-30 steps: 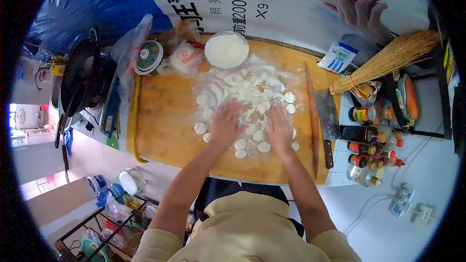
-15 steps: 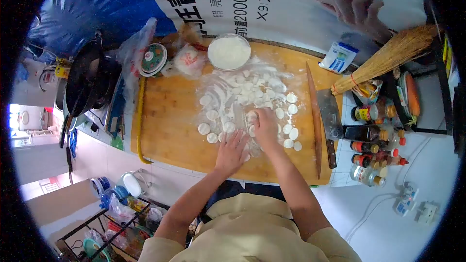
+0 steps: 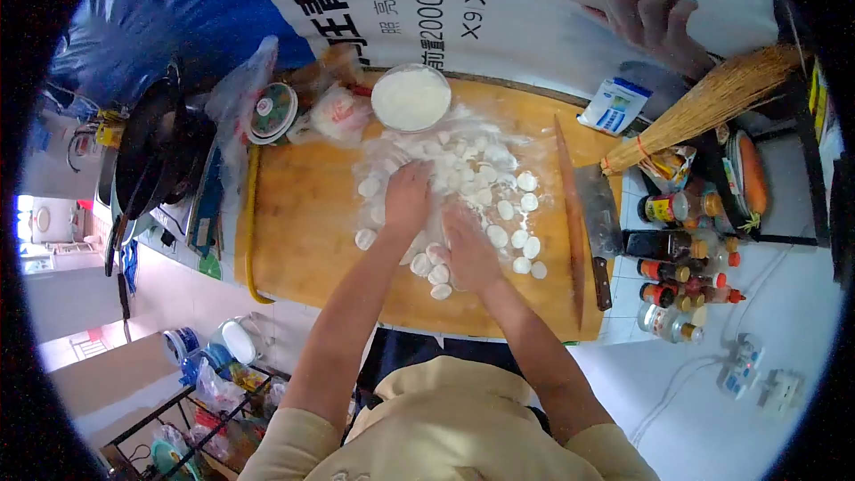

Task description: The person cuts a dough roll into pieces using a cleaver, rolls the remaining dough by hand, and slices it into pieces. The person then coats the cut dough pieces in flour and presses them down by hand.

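Observation:
On a wooden board dusted with flour lie several small white dough pieces, round and flattened. My left hand is over the floured patch, fingers bent down toward the board; what is under them is hidden. Just right of it and nearer to me, my right hand rests among the pieces with its fingers extended forward, beside a few discs. A bowl of flour stands at the board's far edge.
A rolling pin and a cleaver lie at the right, near bottles and a straw broom. A patterned lid, a plastic bag and a dark wok are on the left.
My left hand has moved forward from the near part of the flour. My right hand has gone from curled to extended and shifted slightly nearer to me. Some discs have shifted.

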Demonstrator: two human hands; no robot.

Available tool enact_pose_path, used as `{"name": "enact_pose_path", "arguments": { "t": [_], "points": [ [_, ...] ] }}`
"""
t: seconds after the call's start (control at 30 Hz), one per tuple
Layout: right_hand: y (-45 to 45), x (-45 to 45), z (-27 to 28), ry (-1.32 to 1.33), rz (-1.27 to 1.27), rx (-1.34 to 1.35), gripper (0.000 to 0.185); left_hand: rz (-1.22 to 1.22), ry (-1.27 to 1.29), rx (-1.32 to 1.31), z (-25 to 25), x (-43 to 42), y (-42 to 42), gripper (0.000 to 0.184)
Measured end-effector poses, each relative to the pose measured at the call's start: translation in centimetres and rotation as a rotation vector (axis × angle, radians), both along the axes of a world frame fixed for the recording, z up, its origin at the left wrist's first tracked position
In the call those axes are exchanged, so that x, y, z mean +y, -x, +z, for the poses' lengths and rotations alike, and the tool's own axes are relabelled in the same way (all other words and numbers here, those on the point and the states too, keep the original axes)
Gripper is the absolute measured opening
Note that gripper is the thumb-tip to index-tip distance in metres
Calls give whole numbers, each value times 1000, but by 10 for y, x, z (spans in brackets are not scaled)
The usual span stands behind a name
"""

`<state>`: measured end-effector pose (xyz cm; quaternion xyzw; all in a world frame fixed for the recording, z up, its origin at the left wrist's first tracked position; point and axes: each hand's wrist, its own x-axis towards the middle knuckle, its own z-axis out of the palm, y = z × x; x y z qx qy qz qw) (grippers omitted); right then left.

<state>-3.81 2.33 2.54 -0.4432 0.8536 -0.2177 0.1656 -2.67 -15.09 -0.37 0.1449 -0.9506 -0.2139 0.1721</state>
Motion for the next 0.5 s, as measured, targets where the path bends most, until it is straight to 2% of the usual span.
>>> {"name": "enact_pose_path", "arguments": {
  "t": [0.03, 0.1, 0.13, 0.2, 0.23, 0.3, 0.43, 0.5],
  "points": [
    [2, 2, -8, -2, -6, 1, 70, 5, 23, 8, -6, 2, 3, 42],
    [8, 5, -19, -132, 143, 281, 74, 5, 45, 17, -10, 4, 6, 40],
    [10, 9, -15, -134, 137, 280, 74, 39, 69, -43, -8, 6, 5, 36],
    [12, 19, -3, -81, -111, -24, 61, 71, 91, -104, -5, 7, -1, 32],
    [17, 23, -8, -82, -111, -27, 61, 70, 10, -155, -3, 5, -9, 29],
    [28, 25, -22, 173, -210, 127, 62, 67, -66, -216, -3, 2, -29, 27],
    [32, 16, -17, 55, -224, 95, 62, 50, -18, -92, -13, -2, -69, 30],
    [32, 13, -20, 33, -204, 188, 64, 30, 1, -68, -10, 4, -81, 34]
  ]
}}
